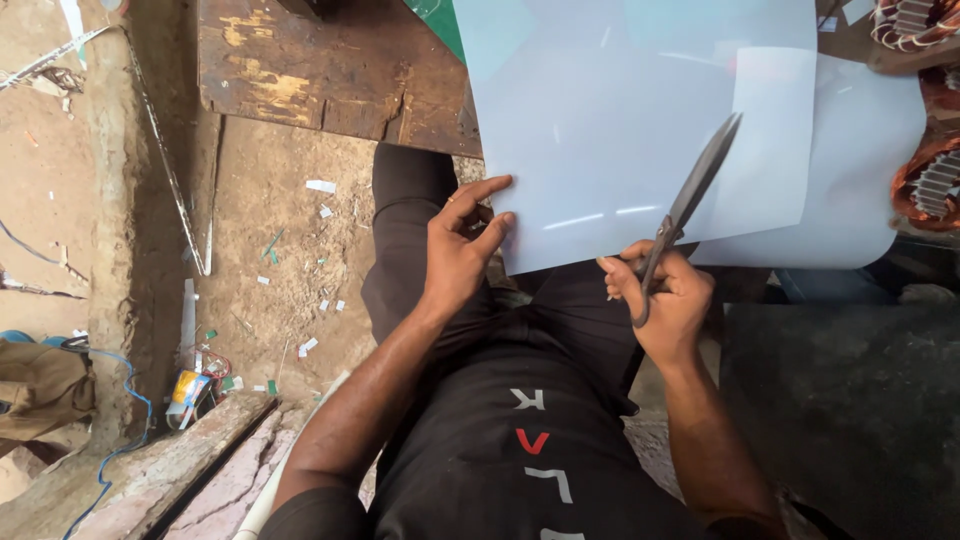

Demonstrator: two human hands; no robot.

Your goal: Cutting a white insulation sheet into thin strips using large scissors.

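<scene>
Gripping dark scissors (688, 200) in right hand (668, 300), blades pointing up-right, left hand (462, 250) fingers pinching white sheet (620, 130) edge

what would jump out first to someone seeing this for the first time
First, the big pale sheet spread across the upper middle, its near left corner pinched by the left hand. Next, the dark scissors in the right hand, blades lying closed over the sheet's lower right part. Last, copper-wound coils at the right edge and pale offcuts scattered on the dirt floor at left.
</scene>
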